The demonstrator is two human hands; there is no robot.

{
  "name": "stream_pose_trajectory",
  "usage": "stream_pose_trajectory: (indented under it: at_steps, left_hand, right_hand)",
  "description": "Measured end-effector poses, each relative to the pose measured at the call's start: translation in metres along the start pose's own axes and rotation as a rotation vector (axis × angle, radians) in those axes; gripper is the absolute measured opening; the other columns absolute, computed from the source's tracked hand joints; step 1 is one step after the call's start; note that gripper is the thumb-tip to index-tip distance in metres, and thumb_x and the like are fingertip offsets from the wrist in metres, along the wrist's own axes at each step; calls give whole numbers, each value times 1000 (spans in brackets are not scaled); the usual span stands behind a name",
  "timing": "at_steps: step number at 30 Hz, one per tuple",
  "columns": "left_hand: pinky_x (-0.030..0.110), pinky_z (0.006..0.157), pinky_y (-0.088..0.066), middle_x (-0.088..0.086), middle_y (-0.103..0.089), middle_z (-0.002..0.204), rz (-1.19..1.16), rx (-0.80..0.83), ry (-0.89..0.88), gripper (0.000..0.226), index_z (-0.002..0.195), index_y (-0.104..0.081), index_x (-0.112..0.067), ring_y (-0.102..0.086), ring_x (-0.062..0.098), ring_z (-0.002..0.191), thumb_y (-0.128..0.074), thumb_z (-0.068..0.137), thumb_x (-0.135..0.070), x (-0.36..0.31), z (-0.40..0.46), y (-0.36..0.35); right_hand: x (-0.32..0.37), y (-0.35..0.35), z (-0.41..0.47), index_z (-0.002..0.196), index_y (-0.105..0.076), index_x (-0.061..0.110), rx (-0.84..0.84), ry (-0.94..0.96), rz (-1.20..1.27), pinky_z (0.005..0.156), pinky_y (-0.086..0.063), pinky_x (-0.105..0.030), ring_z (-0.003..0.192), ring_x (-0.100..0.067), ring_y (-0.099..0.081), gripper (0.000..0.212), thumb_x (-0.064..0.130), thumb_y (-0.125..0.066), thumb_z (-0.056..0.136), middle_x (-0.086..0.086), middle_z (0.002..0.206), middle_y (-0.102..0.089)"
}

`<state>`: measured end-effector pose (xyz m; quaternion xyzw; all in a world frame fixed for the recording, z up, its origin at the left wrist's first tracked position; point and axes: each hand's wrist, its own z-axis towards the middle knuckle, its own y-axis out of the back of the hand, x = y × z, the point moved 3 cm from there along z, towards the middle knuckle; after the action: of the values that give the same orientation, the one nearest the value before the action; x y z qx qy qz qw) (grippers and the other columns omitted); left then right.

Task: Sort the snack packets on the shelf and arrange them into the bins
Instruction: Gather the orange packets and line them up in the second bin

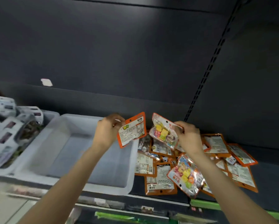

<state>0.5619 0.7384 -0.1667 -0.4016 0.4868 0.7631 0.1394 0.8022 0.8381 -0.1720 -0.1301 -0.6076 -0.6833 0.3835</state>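
My left hand [107, 130] pinches an orange-edged snack packet [132, 130], its printed back toward me, above the right end of an empty pale grey bin [57, 152]. My right hand [188, 136] grips a clear packet of coloured candy cubes [163, 131] by its top edge, held above the pile. On the dark shelf to the right of the bin lies a heap of several orange candy packets [192, 164], some face up, some showing their backs.
A second bin [49, 114] at the far left holds several white and purple packets [4, 126]. The dark shelf back panel [119, 62] rises behind. A slotted upright [206, 73] runs down the right. Price-tag strips [135, 207] line the shelf's front edge.
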Motion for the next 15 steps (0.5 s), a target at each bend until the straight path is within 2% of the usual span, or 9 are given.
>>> stream_pose_trajectory:
  at_steps: [3, 7, 11, 15]
  left_hand:
    - [28, 62, -52, 12, -71, 106, 67, -31, 50, 9, 95, -66, -7, -67, 27, 89, -58, 91, -7, 29, 2, 35]
    - [23, 53, -49, 15, -68, 111, 109, 4, 160, 6, 94, -62, -10, -67, 31, 91, -57, 92, -11, 69, 9, 69]
    - [43, 67, -59, 15, -70, 98, -52, 73, 290, 11, 78, -60, -16, -69, 32, 81, -60, 88, -11, 109, 25, 82]
    - [44, 71, -58, 16, -70, 86, -91, 189, 290, 23, 67, -57, -24, -69, 30, 81, -63, 85, -12, 140, 39, 77]
  right_hand:
    - [36, -26, 6, 107, -67, 11, 46, 29, -9, 63, -35, -20, 82, -12, -59, 20, 19, -52, 96, -3, 100, -69]
    - [80, -72, 11, 109, -63, 12, 107, 25, -6, 71, -51, -24, 97, -17, -64, 20, 18, -49, 97, -4, 112, -67]
    - [107, -123, 9, 111, -64, 9, 154, -9, -75, 77, -46, -27, 98, -23, -63, 22, 13, -49, 95, -8, 113, -66]
    - [114, -168, 8, 111, -65, 12, 205, -58, -183, 79, -46, -29, 101, -26, -61, 24, 14, -47, 96, -8, 114, -66]
